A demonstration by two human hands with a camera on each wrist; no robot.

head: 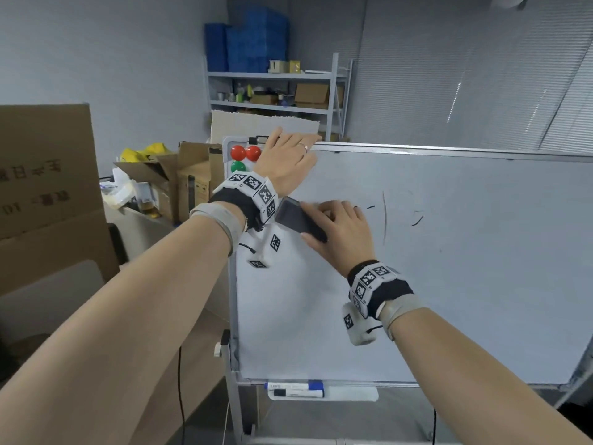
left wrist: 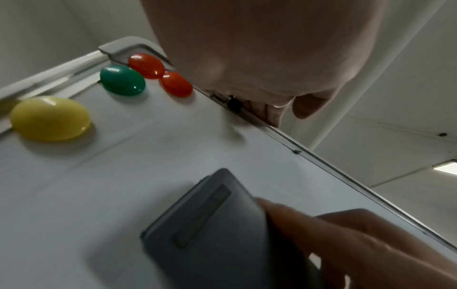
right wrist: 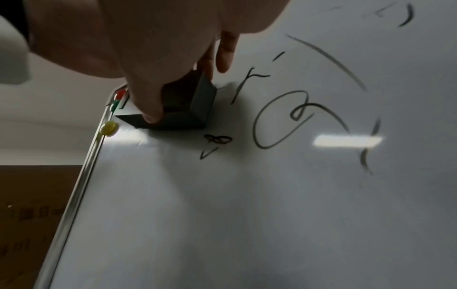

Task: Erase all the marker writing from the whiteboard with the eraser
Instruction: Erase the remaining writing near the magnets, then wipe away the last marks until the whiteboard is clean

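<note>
A white whiteboard point(head: 449, 268) on a stand fills the middle and right of the head view. My right hand point(head: 340, 232) grips a dark grey eraser point(head: 298, 220) and holds it flat against the board's upper left area. The eraser point(right wrist: 183, 105) shows under my thumb in the right wrist view, and the eraser point(left wrist: 207, 230) again in the left wrist view. Black marker strokes point(head: 385, 220) lie just right of it; the marker writing point(right wrist: 291, 117) includes a looped scrawl. My left hand point(head: 288, 159) holds the board's top edge, fingers curled over the frame.
Red magnets point(head: 245, 153), a green magnet point(head: 238, 167) and a yellow magnet point(left wrist: 49, 118) sit at the board's top left corner. Two markers point(head: 295, 390) lie in the tray below. Cardboard boxes point(head: 48, 187) stand left; a metal shelf point(head: 272, 91) stands behind.
</note>
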